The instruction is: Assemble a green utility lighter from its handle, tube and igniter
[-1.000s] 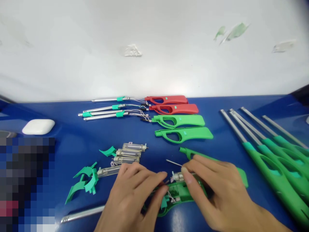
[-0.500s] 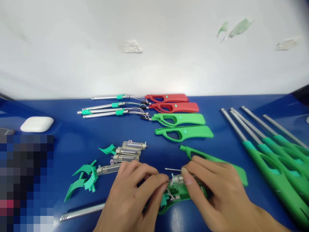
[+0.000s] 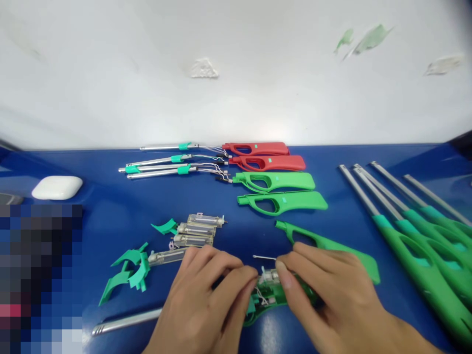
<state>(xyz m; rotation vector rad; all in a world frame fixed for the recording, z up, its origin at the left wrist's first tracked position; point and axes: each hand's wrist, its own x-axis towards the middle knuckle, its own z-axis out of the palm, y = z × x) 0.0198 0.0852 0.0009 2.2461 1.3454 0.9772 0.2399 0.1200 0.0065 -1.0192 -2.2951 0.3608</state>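
An open green lighter casing (image 3: 278, 297) lies between my hands, with white wires and a teal piece inside. My right hand (image 3: 328, 290) pinches a clear fuel tank (image 3: 270, 276) over the casing, thumb against its right part. My left hand (image 3: 210, 300) has its thumb and index finger pressed together at the tank's left end; what they grip is too small to name. A thin metal pin (image 3: 263, 257) sticks out left of my right fingertips. From under my left hand a metal tube (image 3: 125, 322) extends left. Behind my right hand rests a green casing half (image 3: 332, 241).
Several clear tanks (image 3: 195, 229) and teal clips (image 3: 129, 270) lie left of centre. Red casings (image 3: 273, 163), green casings (image 3: 283, 201) and wired metal tubes (image 3: 158, 172) are at the back. Several green lighters (image 3: 409, 246) lie right; a white case (image 3: 58, 188) sits left.
The view has shifted slightly. Both hands stay nearly in place, with the clear tank tilted a little differently and slightly lower in the casing.
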